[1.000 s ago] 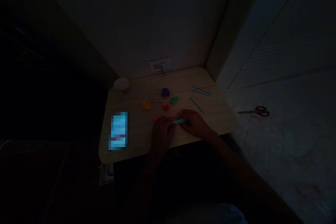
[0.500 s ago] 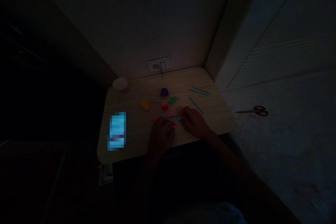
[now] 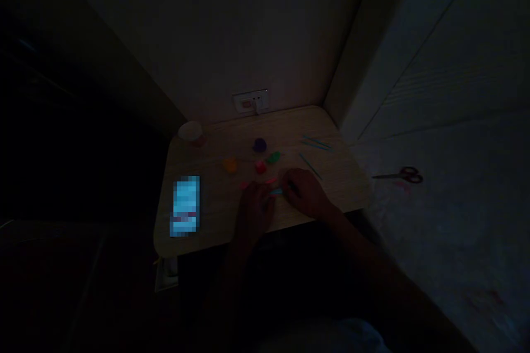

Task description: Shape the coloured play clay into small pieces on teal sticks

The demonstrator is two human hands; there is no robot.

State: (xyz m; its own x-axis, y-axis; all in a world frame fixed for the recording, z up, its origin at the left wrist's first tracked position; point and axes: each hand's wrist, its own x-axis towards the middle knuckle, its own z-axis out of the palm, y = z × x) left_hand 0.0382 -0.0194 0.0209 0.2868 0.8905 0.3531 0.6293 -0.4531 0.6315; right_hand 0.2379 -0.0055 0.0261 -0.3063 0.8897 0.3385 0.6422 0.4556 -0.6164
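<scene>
The scene is very dark. In the head view my right hand point(image 3: 305, 192) is closed round the end of a light-blue modelling tool point(image 3: 276, 192), whose other end points at my left fingers. My left hand point(image 3: 255, 208) lies at the table's front with curled fingers; whatever they hold is hidden. A strip of pink clay point(image 3: 270, 181) sits just behind the tool, and another pink piece point(image 3: 244, 185) shows behind the left knuckles. Farther back are lumps of red clay point(image 3: 260, 167), green clay point(image 3: 274, 158), purple clay point(image 3: 259, 145) and orange clay point(image 3: 230, 164).
Several thin blue sticks point(image 3: 310, 166) lie on the table's right side. A blurred, lit phone point(image 3: 185, 207) is at the left, a pale cup point(image 3: 191, 132) at the back left. Behind the table is a wall socket point(image 3: 250, 101). Scissors point(image 3: 408, 175) rest on the pale surface to the right.
The blue tool has moved slightly down and left, closer to my left fingers. The pink piece seen at my left fingertips is now hidden. The picture has grown darker.
</scene>
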